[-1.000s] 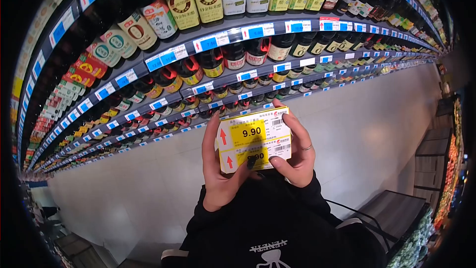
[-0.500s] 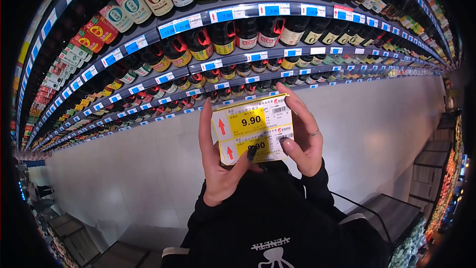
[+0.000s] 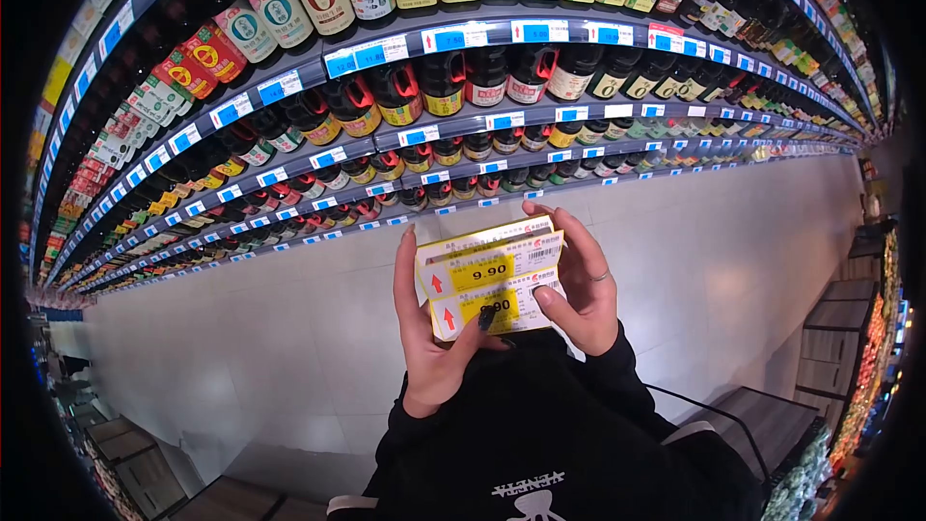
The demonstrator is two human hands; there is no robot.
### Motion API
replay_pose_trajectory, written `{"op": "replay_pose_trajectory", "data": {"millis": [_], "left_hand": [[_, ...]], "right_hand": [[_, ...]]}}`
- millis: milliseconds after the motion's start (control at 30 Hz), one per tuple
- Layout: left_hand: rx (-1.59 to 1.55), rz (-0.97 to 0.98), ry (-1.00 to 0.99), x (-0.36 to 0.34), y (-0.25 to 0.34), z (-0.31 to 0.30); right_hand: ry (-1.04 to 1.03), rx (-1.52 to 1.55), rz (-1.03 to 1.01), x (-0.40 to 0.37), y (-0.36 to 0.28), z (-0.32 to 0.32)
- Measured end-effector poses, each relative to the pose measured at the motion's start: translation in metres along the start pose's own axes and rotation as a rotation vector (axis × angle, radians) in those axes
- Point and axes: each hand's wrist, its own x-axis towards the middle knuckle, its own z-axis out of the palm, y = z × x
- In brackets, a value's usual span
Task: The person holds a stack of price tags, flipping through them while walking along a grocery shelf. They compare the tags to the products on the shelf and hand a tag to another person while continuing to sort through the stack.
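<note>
A stack of yellow-and-white price tags (image 3: 466, 278) is held out in front of my body, printed with red arrows, barcodes and "9.90". My left hand (image 3: 431, 359) grips its left side, the thumb with a dark nail lying over the lower tag. On the other side my right hand (image 3: 590, 307), with a ring on one finger, holds the right edge, its thumb pressed on the front near the lower barcode. Behind the front tags, the top edge of at least one more tag shows. The fingers behind the stack are mostly hidden.
Long curved shelves (image 3: 371, 143) of bottles run across the far side, with blue-and-white price labels along their edges. Pale tiled floor (image 3: 318, 318) lies between them and me. Wooden display stands (image 3: 752, 429) are at lower right, and more boxes (image 3: 145, 468) at lower left.
Both hands and the price tags sit slightly lower in view. The stack has tilted or fanned, so another tag's top edge now shows behind. The shelves have shifted slightly down.
</note>
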Motion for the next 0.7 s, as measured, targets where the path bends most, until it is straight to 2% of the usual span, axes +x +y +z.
{"op": "replay_pose_trajectory", "data": {"millis": [133, 333, 367, 533, 700], "left_hand": [[-0.016, -0.030, -0.008, -0.015, -0.001, -0.001], [-0.020, -0.100, 0.105, -0.075, -0.013, -0.001], [-0.016, -0.137, 0.171, -0.088, -0.014, -0.001], [-0.018, -0.291, 0.345, -0.145, -0.008, -0.001], [0.025, -0.232, 0.406, -0.202, -0.010, 0.003]], "right_hand": [[-0.042, -0.151, -0.049, -0.012, 0.001, -0.002], [-0.086, -0.176, 0.015, -0.059, 0.002, 0.007], [-0.121, -0.229, 0.017, -0.069, 0.005, 0.007], [-0.095, -0.111, 0.184, -0.124, 0.004, 0.032], [-0.037, -0.080, 0.085, -0.179, -0.001, 0.050]]}}
